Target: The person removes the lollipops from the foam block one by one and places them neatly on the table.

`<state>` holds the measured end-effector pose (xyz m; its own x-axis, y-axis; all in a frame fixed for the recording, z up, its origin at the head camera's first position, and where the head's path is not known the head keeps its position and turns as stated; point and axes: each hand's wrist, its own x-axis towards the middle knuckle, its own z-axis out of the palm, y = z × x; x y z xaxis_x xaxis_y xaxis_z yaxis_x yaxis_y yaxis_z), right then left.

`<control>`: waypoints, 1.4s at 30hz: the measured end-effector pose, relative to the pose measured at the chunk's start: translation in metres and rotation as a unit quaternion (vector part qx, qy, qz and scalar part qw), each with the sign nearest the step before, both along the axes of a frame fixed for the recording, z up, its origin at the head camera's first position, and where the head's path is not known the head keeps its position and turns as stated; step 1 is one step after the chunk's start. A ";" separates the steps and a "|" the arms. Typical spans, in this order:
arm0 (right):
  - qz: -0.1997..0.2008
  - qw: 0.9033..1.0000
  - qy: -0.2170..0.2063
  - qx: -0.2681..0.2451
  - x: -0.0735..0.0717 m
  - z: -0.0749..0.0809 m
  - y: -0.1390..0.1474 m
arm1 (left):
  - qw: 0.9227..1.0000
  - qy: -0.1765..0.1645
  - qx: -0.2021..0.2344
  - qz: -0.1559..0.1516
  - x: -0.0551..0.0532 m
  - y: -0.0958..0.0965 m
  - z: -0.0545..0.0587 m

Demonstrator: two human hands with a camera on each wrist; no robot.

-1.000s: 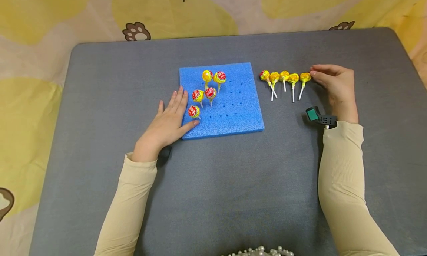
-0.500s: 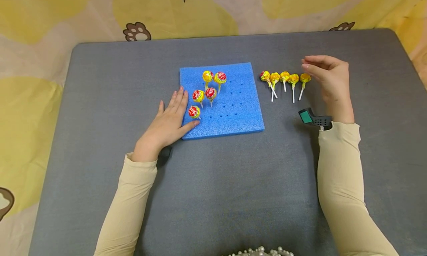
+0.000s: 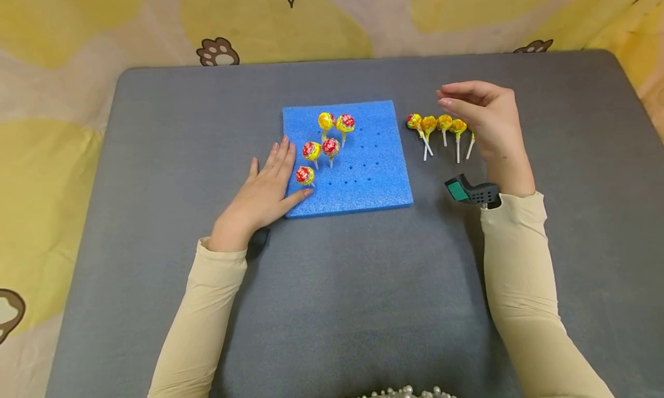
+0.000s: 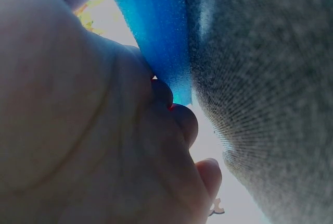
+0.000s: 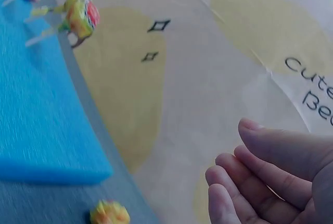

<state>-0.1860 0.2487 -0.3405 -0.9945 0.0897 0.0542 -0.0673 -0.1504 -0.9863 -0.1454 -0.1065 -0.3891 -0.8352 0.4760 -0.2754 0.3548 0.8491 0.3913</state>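
Observation:
A blue foam board (image 3: 363, 193) with rows of small holes lies on the table. Several lollipops in yellow and red wrappers stand in its left part, one at the back (image 3: 345, 123) and one nearest the front (image 3: 304, 175). My left hand (image 3: 259, 199) rests with spread fingers on the board's left edge. Over the right side of the table, my right hand (image 3: 490, 118) hovers with thumb and fingers loosely bent and apart, holding nothing. Below it lies a row of loose lollipops (image 3: 459, 127); the hand hides the head of the rightmost one.
The grey table (image 3: 363, 288) reaches back to a yellow and beige cloth (image 3: 290, 29) with paw prints. A black device with a green patch (image 3: 459, 191) sits at my right wrist. Pearly beads (image 3: 408, 391) show at the bottom edge.
My right hand has moved left and slightly back from beside the rightmost loose lollipop, passing over it empty. My left hand and the lollipops stay where they were.

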 end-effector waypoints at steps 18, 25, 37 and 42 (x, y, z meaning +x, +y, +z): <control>0.089 0.993 0.003 0.082 -0.011 -0.006 -0.067 | 1.000 -0.001 0.000 -0.003 -0.003 0.006 -0.005; 0.109 0.987 -0.009 0.120 -0.013 -0.020 -0.083 | 1.000 0.001 0.000 -0.002 -0.004 0.005 -0.007; 0.126 0.984 -0.036 0.121 -0.013 -0.039 -0.103 | 1.000 0.002 0.012 0.004 0.000 0.002 -0.017; 0.123 0.983 -0.046 0.128 -0.012 -0.040 -0.102 | 1.000 0.003 0.011 0.004 0.002 0.003 -0.018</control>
